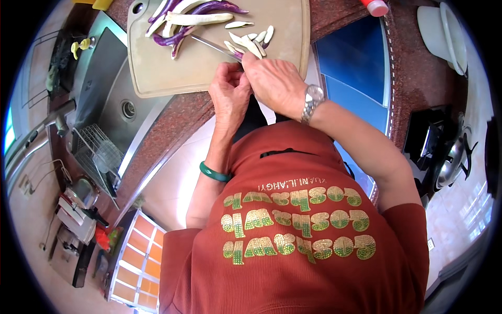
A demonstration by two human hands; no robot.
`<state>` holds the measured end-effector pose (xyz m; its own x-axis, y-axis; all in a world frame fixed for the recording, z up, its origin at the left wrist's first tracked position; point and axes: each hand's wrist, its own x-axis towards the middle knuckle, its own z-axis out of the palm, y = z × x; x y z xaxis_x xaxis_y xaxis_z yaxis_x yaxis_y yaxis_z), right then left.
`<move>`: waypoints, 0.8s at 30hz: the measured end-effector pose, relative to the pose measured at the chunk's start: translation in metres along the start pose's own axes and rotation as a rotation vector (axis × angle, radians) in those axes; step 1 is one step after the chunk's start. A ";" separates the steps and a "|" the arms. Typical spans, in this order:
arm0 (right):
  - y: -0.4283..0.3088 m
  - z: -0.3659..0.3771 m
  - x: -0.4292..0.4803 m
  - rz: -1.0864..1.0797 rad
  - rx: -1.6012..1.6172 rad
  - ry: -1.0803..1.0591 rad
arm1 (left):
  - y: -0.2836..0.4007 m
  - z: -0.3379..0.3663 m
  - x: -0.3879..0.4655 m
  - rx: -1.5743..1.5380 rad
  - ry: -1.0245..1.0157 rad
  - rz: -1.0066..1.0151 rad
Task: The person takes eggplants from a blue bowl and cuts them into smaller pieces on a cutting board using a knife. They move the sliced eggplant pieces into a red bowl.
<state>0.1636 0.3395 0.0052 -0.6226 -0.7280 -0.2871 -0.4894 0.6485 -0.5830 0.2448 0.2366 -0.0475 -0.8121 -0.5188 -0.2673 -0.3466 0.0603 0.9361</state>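
Observation:
A knife [213,46] angles over the near part of a beige cutting board [168,78], its blade pointing up and left. My right hand [276,82], with a metal watch at the wrist, closes around the handle end, which is mostly hidden. Against its fingers rests my left hand [230,92], fingers curled; whether it holds anything is hidden. Long strips of purple-skinned eggplant [200,19], pale flesh showing, are heaped at the board's far left. Shorter cut eggplant pieces [251,42] lie in a loose pile just beyond my right hand.
A steel sink [117,90] with a wire rack [98,147] is on the left, below a faucet [59,121]. The board overhangs the red stone counter's edge [188,112]. At right are a white basin [437,35], a stove [425,137] and a lidded pan [451,168].

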 end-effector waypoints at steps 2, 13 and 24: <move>0.006 -0.003 0.006 -0.018 0.027 0.025 | 0.005 -0.003 -0.001 -0.012 -0.035 -0.039; 0.011 -0.034 -0.054 -0.037 0.088 -0.052 | 0.001 -0.004 -0.003 -0.007 -0.054 -0.085; 0.011 -0.003 -0.010 -0.015 0.086 -0.031 | 0.002 -0.001 0.002 0.034 -0.015 -0.093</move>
<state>0.1622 0.3546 0.0041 -0.5958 -0.7450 -0.3000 -0.4435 0.6166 -0.6505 0.2436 0.2348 -0.0461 -0.7827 -0.5106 -0.3559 -0.4358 0.0415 0.8991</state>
